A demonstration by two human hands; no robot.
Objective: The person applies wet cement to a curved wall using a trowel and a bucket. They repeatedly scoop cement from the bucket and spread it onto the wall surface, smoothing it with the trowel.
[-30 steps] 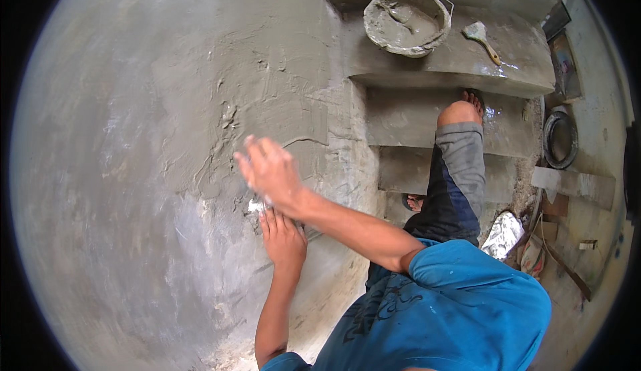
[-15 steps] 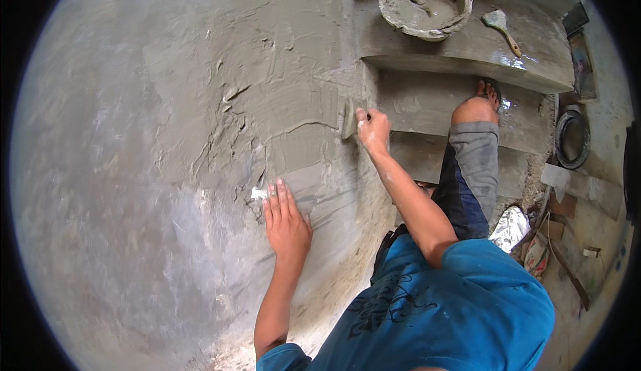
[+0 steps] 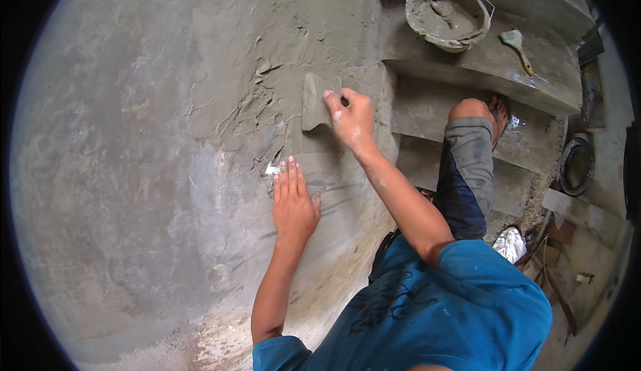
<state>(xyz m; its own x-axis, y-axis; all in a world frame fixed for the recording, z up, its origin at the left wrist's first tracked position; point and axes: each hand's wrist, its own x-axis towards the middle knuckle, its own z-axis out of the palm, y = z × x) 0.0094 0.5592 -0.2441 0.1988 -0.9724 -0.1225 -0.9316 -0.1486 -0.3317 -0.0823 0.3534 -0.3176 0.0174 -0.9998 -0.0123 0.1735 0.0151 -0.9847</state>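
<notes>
My right hand [image 3: 354, 121] is closed round the near edge of a flat, mortar-smeared spreader [image 3: 316, 101]. The spreader's face rests against the grey wall [image 3: 153, 191], over a patch of wet mortar [image 3: 267, 51] that is smooth in places and ridged in others. Lower down and to the left, my left hand [image 3: 294, 204] lies flat on the wall with its fingers stretched out, holding nothing. A small bright white spot [image 3: 272, 169] shows right beside its fingertips.
Concrete steps [image 3: 461, 74] rise on the right, and my bare leg and foot [image 3: 497, 114] are on one. A bucket of mortar [image 3: 447, 17] and a paintbrush [image 3: 517, 49] sit on a higher step. Beyond the steps lie a black ring [image 3: 576, 166] and a crumpled silver sheet [image 3: 510, 245].
My right hand has brought the spreader leftward across the mortar, away from the corner by the steps. My left hand stays flat on the wall. The whole view has shifted slightly.
</notes>
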